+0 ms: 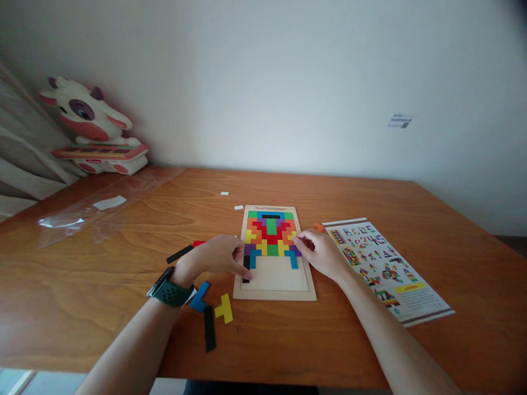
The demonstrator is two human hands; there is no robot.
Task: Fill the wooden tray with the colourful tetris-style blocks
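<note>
Loosely arched, the left hand (218, 257) parts thumb from fingers, thumb against a slim, straight black bar (246, 262) inside the pale wooden tray (274, 297). The right hand (321, 251) nearly pinches at flat, angular coloured pieces (272, 226) by the tray's opposite rim; whether it grips one, I cannot tell. Streaky woodgrain covers the table (102, 291).

Home, seemingly — toy cow (93, 131), table (74, 291)
</note>
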